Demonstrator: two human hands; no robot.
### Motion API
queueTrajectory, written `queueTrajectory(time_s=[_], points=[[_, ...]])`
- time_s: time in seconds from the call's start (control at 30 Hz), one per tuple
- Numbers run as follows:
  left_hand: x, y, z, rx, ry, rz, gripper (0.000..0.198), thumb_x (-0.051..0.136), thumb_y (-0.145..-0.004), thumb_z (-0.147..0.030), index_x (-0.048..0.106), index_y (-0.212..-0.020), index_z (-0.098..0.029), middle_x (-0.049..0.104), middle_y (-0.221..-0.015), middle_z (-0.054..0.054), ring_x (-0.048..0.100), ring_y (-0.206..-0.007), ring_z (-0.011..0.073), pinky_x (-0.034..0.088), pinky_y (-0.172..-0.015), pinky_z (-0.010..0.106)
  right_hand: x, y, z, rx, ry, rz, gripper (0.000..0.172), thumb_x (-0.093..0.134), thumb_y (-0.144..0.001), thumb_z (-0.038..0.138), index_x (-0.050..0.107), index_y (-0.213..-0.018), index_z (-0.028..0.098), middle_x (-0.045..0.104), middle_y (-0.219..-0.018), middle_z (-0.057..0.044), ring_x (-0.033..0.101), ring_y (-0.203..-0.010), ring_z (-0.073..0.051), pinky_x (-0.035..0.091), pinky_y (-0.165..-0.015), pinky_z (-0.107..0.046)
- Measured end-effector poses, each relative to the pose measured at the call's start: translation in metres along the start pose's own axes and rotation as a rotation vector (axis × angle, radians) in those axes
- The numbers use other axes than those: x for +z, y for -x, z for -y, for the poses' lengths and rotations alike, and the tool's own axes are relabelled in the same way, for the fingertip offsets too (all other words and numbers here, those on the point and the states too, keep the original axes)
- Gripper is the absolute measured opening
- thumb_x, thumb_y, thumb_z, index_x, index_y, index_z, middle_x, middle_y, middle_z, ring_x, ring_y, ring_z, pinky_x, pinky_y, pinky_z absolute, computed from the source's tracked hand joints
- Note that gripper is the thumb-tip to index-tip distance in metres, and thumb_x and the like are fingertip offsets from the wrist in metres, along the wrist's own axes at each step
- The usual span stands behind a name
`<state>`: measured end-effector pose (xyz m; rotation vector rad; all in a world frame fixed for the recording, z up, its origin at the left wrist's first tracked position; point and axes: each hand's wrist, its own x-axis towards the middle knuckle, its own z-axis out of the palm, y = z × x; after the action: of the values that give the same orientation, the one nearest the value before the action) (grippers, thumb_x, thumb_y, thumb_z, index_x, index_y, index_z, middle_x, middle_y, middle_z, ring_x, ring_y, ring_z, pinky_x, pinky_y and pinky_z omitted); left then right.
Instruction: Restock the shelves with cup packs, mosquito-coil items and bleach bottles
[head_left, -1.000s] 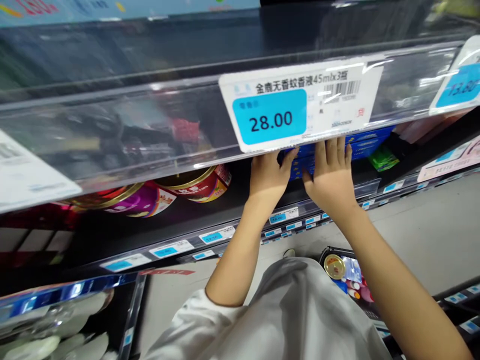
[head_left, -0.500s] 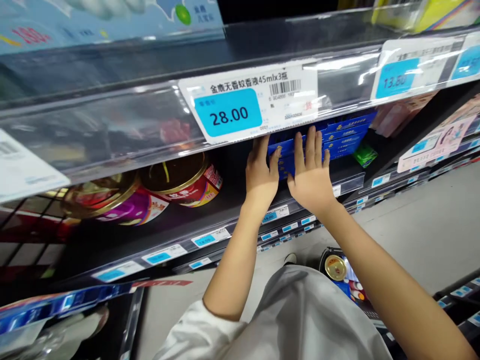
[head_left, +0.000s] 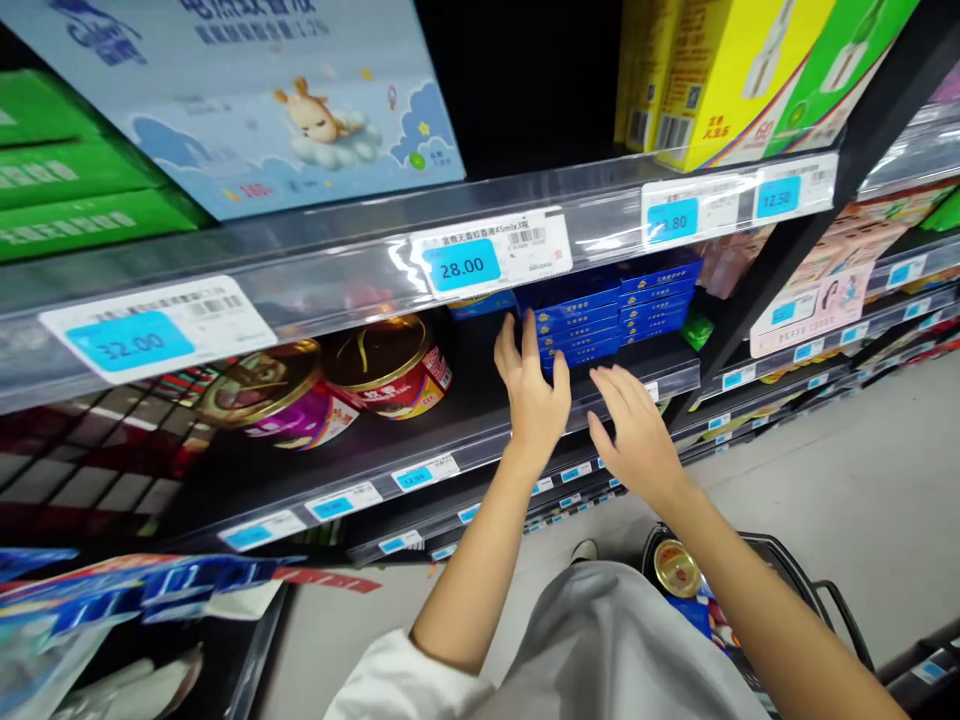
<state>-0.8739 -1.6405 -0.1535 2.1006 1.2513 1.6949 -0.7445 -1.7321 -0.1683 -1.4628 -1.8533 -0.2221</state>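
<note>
Two stacks of flat blue boxes [head_left: 577,325] stand side by side on the lower shelf [head_left: 465,430]. My left hand [head_left: 534,390] is at the left stack's near left corner, fingers spread and pointing up; whether its fingertips touch the boxes I cannot tell. Nothing is in it. Slightly apart from the boxes, in front of the shelf edge, my right hand [head_left: 634,430] holds nothing, its fingers stretched out and thumb apart. To the left of the stacks are a red round tub [head_left: 394,375] and a purple tub [head_left: 289,400], both with gold rims.
The shelf above carries a large light-blue box [head_left: 300,110], green boxes [head_left: 75,170] and yellow boxes [head_left: 720,90]; its price rail [head_left: 337,270] overhangs the blue stacks. On the floor by my legs sits a black basket [head_left: 780,560] with a gold-lidded tin [head_left: 675,568]. A wire divider [head_left: 90,440] stands left.
Both hands have come away from the front of the blue boxes, the right one farther back toward me. The view has shifted, showing more of the upper shelf.
</note>
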Motion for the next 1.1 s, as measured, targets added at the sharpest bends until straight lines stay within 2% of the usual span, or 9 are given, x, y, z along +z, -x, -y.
queueTrajectory(time_s=[0.07, 0.1, 0.2, 0.33, 0.47, 0.6, 0.73, 0.83, 1.1], points=[[0.003, 0.030, -0.011, 0.145, 0.025, -0.059, 0.038, 0.051, -0.098, -0.028, 0.056, -0.135, -0.019, 0.054, -0.141, 0.017, 0.047, -0.137, 0.0279, 0.036, -0.118, 0.051, -0.010, 0.029, -0.009, -0.023, -0.062, -0.098, 0.040, 0.050, -0.098, 0.017, 0.055, -0.138, 0.016, 0.067, -0.126, -0.014, 0.058, -0.124, -0.029, 0.048, -0.107, -0.048], [0.005, 0.047, -0.015, 0.211, 0.058, -0.024, 0.031, 0.050, -0.098, -0.025, 0.060, -0.127, -0.019, 0.061, -0.130, 0.015, 0.054, -0.128, 0.0268, 0.042, -0.112, 0.049, -0.015, 0.045, -0.016, -0.010, -0.089, -0.131, 0.036, 0.052, -0.098, 0.017, 0.057, -0.133, 0.017, 0.070, -0.118, -0.013, 0.063, -0.114, -0.027, 0.051, -0.101, -0.046], [0.017, 0.105, -0.023, 0.243, 0.170, 0.264, 0.021, 0.051, -0.097, -0.020, 0.066, -0.113, -0.021, 0.068, -0.109, 0.011, 0.063, -0.107, 0.0236, 0.052, -0.097, 0.042, -0.021, 0.104, -0.042, 0.142, -0.148, -0.167, 0.026, 0.053, -0.098, 0.018, 0.062, -0.123, 0.020, 0.072, -0.100, -0.009, 0.067, -0.094, -0.025, 0.055, -0.088, -0.043], [0.032, 0.182, -0.024, -0.071, 0.289, 0.598, 0.019, 0.050, -0.098, -0.021, 0.068, -0.103, -0.020, 0.070, -0.102, 0.010, 0.066, -0.100, 0.0215, 0.053, -0.092, 0.037, -0.013, 0.205, -0.077, 0.568, -0.197, -0.150, 0.019, 0.054, -0.098, 0.029, 0.066, -0.110, 0.021, 0.073, -0.100, -0.010, 0.068, -0.096, -0.026, 0.054, -0.089, -0.043], [0.029, 0.247, -0.019, -0.418, 0.278, 0.852, 0.024, 0.053, -0.097, -0.035, 0.071, -0.099, -0.019, 0.072, -0.101, 0.009, 0.068, -0.099, 0.0224, 0.054, -0.093, 0.036, 0.002, 0.312, -0.091, 1.076, -0.384, -0.056, 0.023, 0.052, -0.091, 0.034, 0.068, -0.101, 0.020, 0.073, -0.100, -0.009, 0.068, -0.094, -0.025, 0.052, -0.089, -0.040], [0.023, 0.296, -0.009, -0.660, 0.214, 1.041, 0.040, 0.059, -0.090, -0.055, 0.072, -0.096, -0.018, 0.073, -0.102, 0.011, 0.069, -0.101, 0.0263, 0.056, -0.093, 0.039, 0.022, 0.406, -0.100, 1.506, -0.408, -0.092, 0.017, 0.057, -0.080, 0.031, 0.069, -0.087, 0.021, 0.071, -0.076, -0.002, 0.064, -0.073, -0.021, 0.050, -0.075, -0.033], [0.015, 0.339, -0.004, -0.849, 0.107, 1.134, 0.059, 0.064, -0.077, -0.073, 0.074, -0.094, -0.018, 0.075, -0.102, 0.013, 0.071, -0.101, 0.0307, 0.058, -0.092, 0.043, 0.045, 0.486, -0.110, 1.789, -0.373, -0.133, 0.011, 0.059, -0.076, 0.027, 0.064, -0.070, 0.020, 0.064, -0.063, 0.001, 0.060, -0.065, -0.019, 0.047, -0.066, -0.030], [0.009, 0.369, -0.003, -0.955, 0.051, 1.183, 0.065, 0.066, -0.070, -0.079, 0.076, -0.092, -0.018, 0.077, -0.101, 0.013, 0.073, -0.100, 0.0321, 0.060, -0.090, 0.043, 0.065, 0.530, -0.119, 1.947, -0.376, -0.110, 0.017, 0.063, -0.082, 0.026, 0.060, -0.067, 0.018, 0.060, -0.062, 0.002, 0.059, -0.062, -0.016, 0.047, -0.065, -0.029], [-0.010, 0.434, 0.009, -1.100, -0.053, 1.090, 0.053, 0.068, -0.073, -0.071, 0.076, -0.086, -0.020, 0.078, -0.095, 0.010, 0.074, -0.095, 0.0282, 0.061, -0.085, 0.036, 0.131, 0.590, -0.148, 2.138, -0.399, 0.002, 0.023, 0.069, -0.095, 0.033, 0.064, -0.084, 0.014, 0.064, -0.081, 0.001, 0.062, -0.074, -0.013, 0.054, -0.075, -0.031]])
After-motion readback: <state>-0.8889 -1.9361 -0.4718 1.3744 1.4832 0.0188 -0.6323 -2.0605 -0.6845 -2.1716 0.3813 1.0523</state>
